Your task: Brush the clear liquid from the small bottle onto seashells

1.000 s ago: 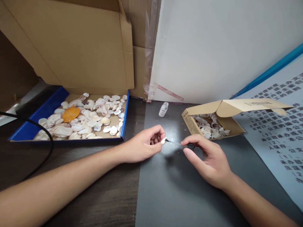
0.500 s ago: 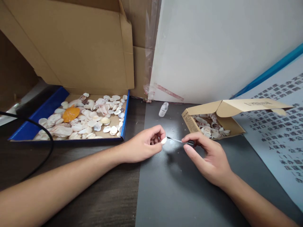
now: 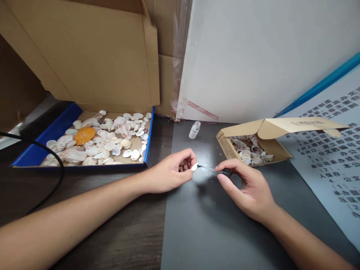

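Observation:
Between the thumb and fingers of my left hand (image 3: 176,170) is a small white seashell (image 3: 194,167), held over the dark grey mat (image 3: 197,232). My right hand (image 3: 249,187) pinches the black cap of a thin applicator brush (image 3: 208,168). The brush's dark tip points left and meets the shell's right edge; whether it presses on it I cannot tell. Behind the hands, a small clear glass bottle (image 3: 194,130) stands uncapped on the mat, with a label on its side.
At left, an open blue-sided cardboard box (image 3: 146,150) holds many seashells, among them an orange scallop shell (image 3: 84,135). A smaller brown box (image 3: 229,146) with shells stands at right beside a printed sheet (image 3: 337,150). A black cable (image 3: 57,161) curves across the far left.
The seashell has turned slightly in my left fingers, and the brush tip has shifted slightly left and down against its edge. Both hands stay nearly in place.

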